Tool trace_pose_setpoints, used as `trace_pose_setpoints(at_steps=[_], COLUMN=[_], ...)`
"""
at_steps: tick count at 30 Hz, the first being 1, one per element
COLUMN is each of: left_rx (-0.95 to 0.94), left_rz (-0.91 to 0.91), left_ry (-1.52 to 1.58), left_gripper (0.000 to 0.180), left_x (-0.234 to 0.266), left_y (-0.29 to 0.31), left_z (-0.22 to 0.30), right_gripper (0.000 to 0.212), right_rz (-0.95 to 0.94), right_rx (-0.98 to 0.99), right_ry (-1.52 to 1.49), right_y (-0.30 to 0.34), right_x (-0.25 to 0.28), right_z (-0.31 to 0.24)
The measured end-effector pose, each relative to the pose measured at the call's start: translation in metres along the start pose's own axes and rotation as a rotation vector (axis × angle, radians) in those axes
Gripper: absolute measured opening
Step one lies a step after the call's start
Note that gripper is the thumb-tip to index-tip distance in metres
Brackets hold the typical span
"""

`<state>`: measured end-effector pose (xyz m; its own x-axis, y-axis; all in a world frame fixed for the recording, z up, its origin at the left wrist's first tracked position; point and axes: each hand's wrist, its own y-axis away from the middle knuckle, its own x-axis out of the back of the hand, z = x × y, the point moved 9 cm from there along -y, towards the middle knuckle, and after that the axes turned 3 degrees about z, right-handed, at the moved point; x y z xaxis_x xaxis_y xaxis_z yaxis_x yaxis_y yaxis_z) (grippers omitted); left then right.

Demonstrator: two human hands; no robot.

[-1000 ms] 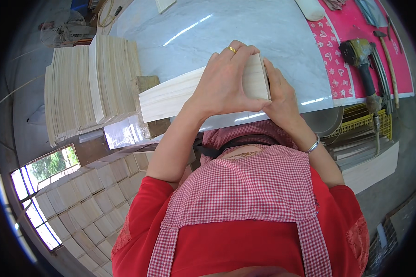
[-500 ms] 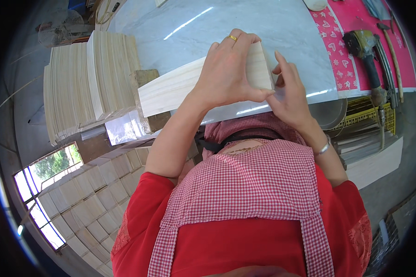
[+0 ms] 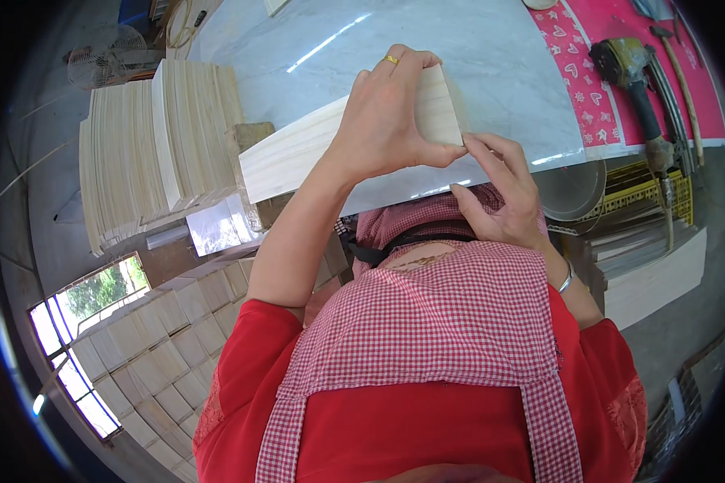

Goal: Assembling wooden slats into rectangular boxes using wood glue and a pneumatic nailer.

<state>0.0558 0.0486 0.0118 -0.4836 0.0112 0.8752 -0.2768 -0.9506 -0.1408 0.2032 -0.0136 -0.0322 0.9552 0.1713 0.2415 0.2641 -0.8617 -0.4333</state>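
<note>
A pale wooden piece (image 3: 298,153), long and flat on top, lies slanted across the pale marbled table. My left hand (image 3: 383,117), with a gold ring, spans its width near the right end, fingers over the far edge and thumb at the near edge. At the near right corner, the fingertips of my right hand (image 3: 503,189) touch the wood close to my left thumb. The right thumb is stretched away from the fingers, and nothing shows between them. Beneath the left end of the piece is a brown block (image 3: 254,134).
A tall stack of thin wooden boards (image 3: 157,145) stands at the left. To the right, a nail gun (image 3: 624,68) and a hammer (image 3: 681,88) lie on pink cloth (image 3: 604,24). A round metal pan (image 3: 572,193) and yellow basket (image 3: 681,197) sit below the table's right edge.
My right hand has come down and toward me from the right end, its fingers now at the near corner and its thumb lower. The left hand keeps its grip on the wood.
</note>
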Motion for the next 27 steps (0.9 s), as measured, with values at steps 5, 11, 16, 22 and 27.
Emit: trace_pose_setpoints(at_steps=[5,11,16,22,27], left_rx=[-0.005,-0.012,0.004,0.003,0.011], left_rz=[0.010,0.020,0.010,0.053,0.056], left_ry=[0.005,-0.012,0.007,-0.034,0.000], left_gripper=[0.089,0.090,0.090,0.087,0.086], left_x=[0.001,0.000,0.000,0.001,0.001], left_y=[0.000,0.000,-0.002,0.003,0.002], left_z=[0.001,-0.001,0.000,-0.002,0.000], right_gripper=[0.065,0.071,0.068,0.053,0.062], right_rz=[-0.040,-0.065,-0.113,0.002,0.030], right_rx=[-0.013,-0.071,-0.016,0.047,-0.212], right_ry=[-0.067,-0.227,-0.193,0.396,1.281], right_y=[-0.015,-0.028,-0.008,-0.025,-0.046], right_x=[0.002,-0.003,0.012,0.083,0.206], right_z=[0.001,-0.012,-0.015,0.004,0.107])
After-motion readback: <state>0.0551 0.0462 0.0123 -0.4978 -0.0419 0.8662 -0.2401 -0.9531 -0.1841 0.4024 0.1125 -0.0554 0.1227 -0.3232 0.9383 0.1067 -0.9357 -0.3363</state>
